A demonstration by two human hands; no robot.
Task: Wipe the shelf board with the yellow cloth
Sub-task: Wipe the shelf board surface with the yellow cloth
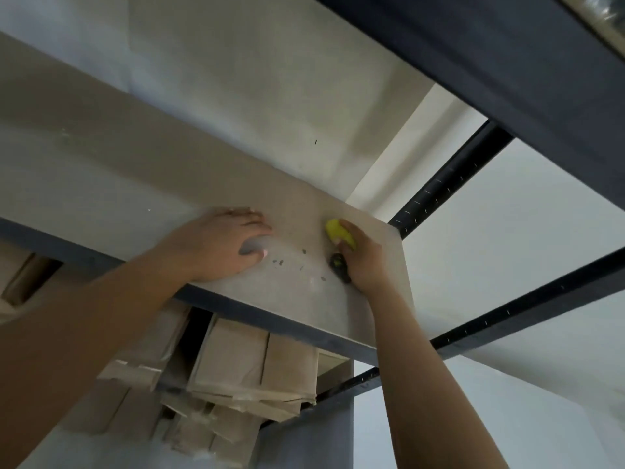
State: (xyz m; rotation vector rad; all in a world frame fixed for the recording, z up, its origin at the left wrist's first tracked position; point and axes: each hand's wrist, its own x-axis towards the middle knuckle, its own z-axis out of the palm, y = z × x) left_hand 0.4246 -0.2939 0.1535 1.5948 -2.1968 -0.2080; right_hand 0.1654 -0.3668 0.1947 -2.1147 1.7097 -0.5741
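Head view: yellow cloth point(340, 232) mostly hidden inside right hand point(363, 262), fingers clamped round it; only bunched end shows. Dark object point(340, 268) under same palm, identity unclear. Left hand point(227, 244) flat on shelf board point(304, 289), fingers together, near cloth. Board pale, dusty, dark specks point(291, 260) between hands. Dark metal frame point(446, 184), white wall behind. Brown paper bags point(250, 363) on shelf below. Cloth's long axis runs toward board's far edge, exposed end pointing away.

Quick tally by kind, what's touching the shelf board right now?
Hands: 2, left hand flat, right hand gripping
Yellow cloth: 1
Total: 3 on the shelf board
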